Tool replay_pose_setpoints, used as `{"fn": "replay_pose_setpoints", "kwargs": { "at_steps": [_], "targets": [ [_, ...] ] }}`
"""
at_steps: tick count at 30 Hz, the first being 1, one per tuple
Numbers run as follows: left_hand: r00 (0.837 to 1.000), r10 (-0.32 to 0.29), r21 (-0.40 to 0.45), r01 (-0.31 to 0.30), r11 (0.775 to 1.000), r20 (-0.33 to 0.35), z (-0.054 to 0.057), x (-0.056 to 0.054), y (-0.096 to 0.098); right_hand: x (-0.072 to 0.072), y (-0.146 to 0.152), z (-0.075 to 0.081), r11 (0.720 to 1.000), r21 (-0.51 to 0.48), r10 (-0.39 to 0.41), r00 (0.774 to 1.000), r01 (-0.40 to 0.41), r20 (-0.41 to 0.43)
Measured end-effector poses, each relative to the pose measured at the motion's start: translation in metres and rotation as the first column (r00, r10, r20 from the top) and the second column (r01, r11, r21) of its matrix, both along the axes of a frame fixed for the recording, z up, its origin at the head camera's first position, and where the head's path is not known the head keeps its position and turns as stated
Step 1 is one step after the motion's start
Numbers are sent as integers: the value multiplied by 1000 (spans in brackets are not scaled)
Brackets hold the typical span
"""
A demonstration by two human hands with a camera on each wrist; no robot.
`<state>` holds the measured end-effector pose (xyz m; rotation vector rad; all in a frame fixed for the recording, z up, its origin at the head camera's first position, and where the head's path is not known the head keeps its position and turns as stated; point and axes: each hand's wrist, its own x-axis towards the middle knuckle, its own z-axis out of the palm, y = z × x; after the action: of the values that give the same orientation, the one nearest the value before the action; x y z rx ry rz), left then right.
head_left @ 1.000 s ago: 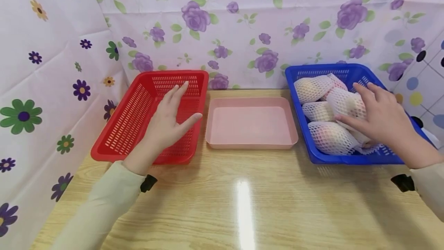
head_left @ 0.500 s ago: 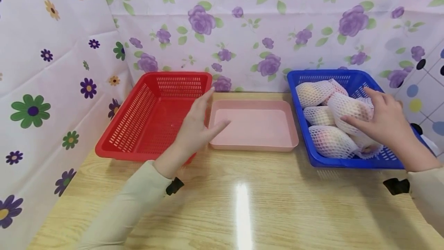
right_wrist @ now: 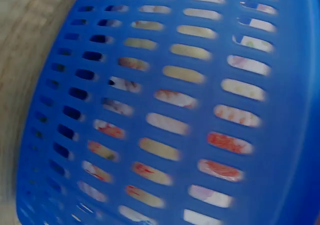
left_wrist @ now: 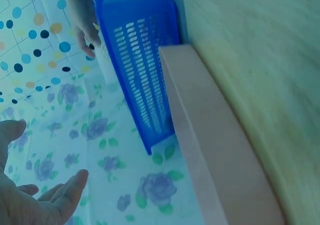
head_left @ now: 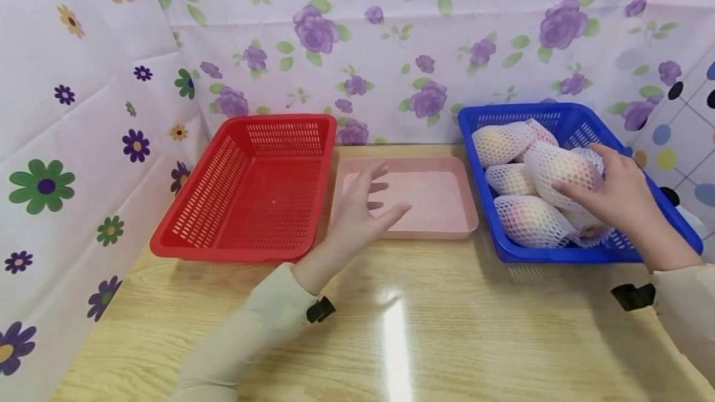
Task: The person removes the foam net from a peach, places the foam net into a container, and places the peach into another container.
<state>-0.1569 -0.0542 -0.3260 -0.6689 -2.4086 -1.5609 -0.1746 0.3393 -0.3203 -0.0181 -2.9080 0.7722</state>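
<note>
From the head, our empty, spread left hand (head_left: pixel 355 213) has shifted from the red plastic basket (head_left: pixel 274 194) to the pink rectangular tray (head_left: pixel 432 194), nearer the rounded white-netted fruit (head_left: pixel 565 167) in the blue plastic basket (head_left: pixel 558 255); our right hand (head_left: pixel 628 197) spreads wide there, contact unclear. Left wrist: spread fingers; right wrist: basket wall.

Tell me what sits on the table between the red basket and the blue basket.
A pink tray stands between the red basket and the blue basket; the head view shows it. The left wrist view leaves the red basket out.
</note>
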Motion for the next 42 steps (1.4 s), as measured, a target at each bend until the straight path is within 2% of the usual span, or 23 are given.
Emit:
{"fn": "replay_pose_setpoints", "kwargs": {
  "at_steps": [6, 15, 19, 25, 32, 34, 39, 42],
  "targets": [
    [999, -51, 100, 50, 994, 7, -13, 0, 25, -2, 0, -6, 998, -43, -40, 999, 41, 23],
    [988, -83, 201, 57, 978, 128, -28, 0, 57, -5, 0, -12, 982, -169, -68, 989, 90, 132],
    [970, -95, 246, 38, 969, 224, -36, -1, 70, -6, -1, -15, 970, -219, -74, 986, 107, 152],
    [937, -95, 248, 9, 969, 337, -41, 1, 90, -7, -1, -18, 959, -248, -99, 980, 140, 171],
    [905, -154, 287, 38, 957, 397, -45, 3, 113, -9, -1, -17, 952, -268, -112, 981, 151, 157],
    [900, -167, 291, 47, 956, 402, -48, 4, 120, -9, -1, -16, 948, -277, -116, 980, 157, 160],
    [897, -159, 247, 58, 967, 413, -54, 5, 132, -8, 0, -19, 935, -312, -125, 978, 172, 164],
    [883, -162, 256, 49, 965, 441, -55, 7, 137, -8, 1, -22, 928, -331, -129, 980, 174, 153]
  ]
}}
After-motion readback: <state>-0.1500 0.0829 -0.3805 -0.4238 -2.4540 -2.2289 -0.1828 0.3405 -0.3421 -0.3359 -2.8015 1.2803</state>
